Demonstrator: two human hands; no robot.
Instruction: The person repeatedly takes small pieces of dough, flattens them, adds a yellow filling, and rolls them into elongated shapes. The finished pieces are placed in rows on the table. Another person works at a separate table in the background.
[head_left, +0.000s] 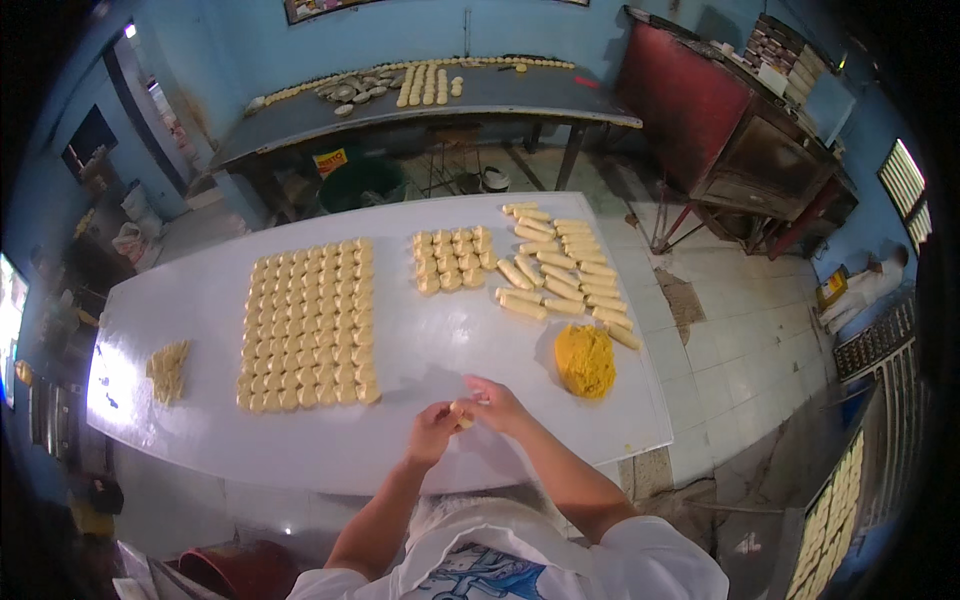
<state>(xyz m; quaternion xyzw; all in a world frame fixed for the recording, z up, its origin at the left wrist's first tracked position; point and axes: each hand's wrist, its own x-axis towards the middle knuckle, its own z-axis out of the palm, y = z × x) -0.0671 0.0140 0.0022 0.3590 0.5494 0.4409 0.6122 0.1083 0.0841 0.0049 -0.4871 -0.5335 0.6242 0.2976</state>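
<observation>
Over the near edge of the white table (420, 360), my left hand (433, 433) holds a small piece of pale dough (464, 421). My right hand (495, 406) touches the same piece from the right, its fingers partly spread. A large block of shaped dough pieces (307, 330) stands in rows to the left. Beyond my hands is a smaller group of such pieces (451, 260). Dough rolls (559, 285) lie at the far right, some in a column, others loosely placed. A mound of yellow filling or paste (585, 361) rests right of my right hand.
Thin dough strips (169, 371) lie at the table's left end. Behind, a grey table (495, 94) bears dough balls and metal moulds. A red oven-like cabinet (690, 112) stands back right. A person (874, 285) is at the far right, near trays. Filled trays (829, 517) stand lower right.
</observation>
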